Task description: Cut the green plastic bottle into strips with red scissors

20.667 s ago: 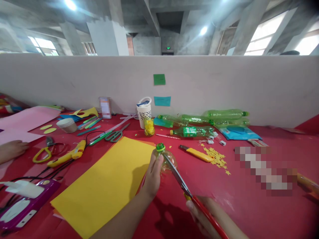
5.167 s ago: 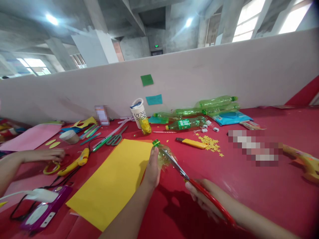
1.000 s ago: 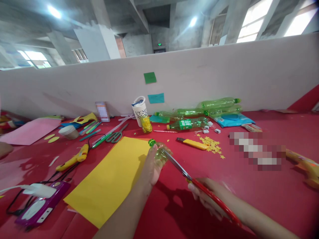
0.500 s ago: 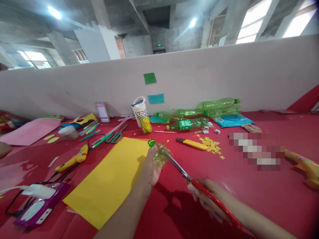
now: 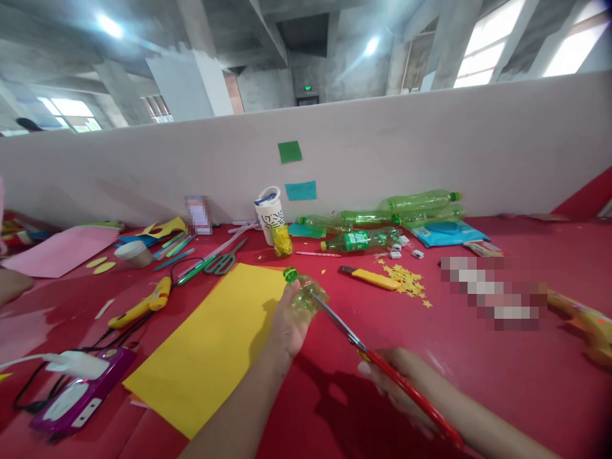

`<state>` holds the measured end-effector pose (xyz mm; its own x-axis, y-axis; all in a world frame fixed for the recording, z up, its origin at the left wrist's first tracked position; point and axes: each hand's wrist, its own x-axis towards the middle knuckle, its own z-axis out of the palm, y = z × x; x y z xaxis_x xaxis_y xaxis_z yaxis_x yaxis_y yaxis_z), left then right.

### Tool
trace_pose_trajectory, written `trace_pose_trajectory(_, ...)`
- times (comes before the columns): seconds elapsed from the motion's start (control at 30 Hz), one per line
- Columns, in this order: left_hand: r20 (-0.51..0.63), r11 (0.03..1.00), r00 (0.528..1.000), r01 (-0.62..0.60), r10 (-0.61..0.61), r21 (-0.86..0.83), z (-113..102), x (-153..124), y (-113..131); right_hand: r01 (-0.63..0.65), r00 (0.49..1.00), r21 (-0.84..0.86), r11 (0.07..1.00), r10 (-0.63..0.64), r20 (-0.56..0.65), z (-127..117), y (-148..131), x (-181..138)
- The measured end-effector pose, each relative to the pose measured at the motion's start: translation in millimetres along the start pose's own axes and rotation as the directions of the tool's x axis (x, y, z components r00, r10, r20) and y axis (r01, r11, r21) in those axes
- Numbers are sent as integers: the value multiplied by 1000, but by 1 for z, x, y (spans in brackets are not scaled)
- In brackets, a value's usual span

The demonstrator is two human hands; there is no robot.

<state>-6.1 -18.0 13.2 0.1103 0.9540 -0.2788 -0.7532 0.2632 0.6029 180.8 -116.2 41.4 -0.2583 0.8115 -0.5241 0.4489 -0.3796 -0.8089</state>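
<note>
My left hand [image 5: 292, 328] is closed around the cut-off top of a green plastic bottle [image 5: 306, 293], its green cap pointing up and left. My right hand [image 5: 401, 382] grips red-handled scissors [image 5: 351, 338], seen nearly edge-on. Their metal blades reach up and left, with the tips at the bottle piece's side; whether they are inside it or only against it I cannot tell. Beneath my left forearm lies a sheet of yellow paper [image 5: 205, 344]. Beyond the scissors rest a yellow utility knife [image 5: 370, 278] and a scatter of small yellow stars [image 5: 406, 279].
Green bottles [image 5: 356, 240] lie at the back by a white cup [image 5: 270, 217]. Grey-handled scissors [image 5: 224, 261], a yellow glue gun [image 5: 143, 306] and a purple power strip [image 5: 83, 395] with cords are on the left. Another person's arm [image 5: 12, 287] shows at the left edge.
The bottle piece has turned slightly in my left hand, and the scissor tips have shifted a little left and down on it. Both hands keep their holds.
</note>
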Motion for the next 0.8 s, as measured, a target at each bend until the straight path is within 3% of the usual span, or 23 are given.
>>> trace_pose_trajectory(0.2, 52, 1000, 999, 12, -13, 8, -2, 2, 3, -85, 995, 89, 992, 88, -40, 7, 6, 0)
trace_pose_trajectory(0.6, 82, 998, 997, -14, 9, 64, -4, 3, -5, 7, 1000, 76, 997, -5, -21, 9, 6, 1)
trace_pose_trajectory(0.8, 65, 998, 998, -23, 19, 65, -4, 4, -5, -12, 1000, 64, 998, 12, -8, 11, 4, 3)
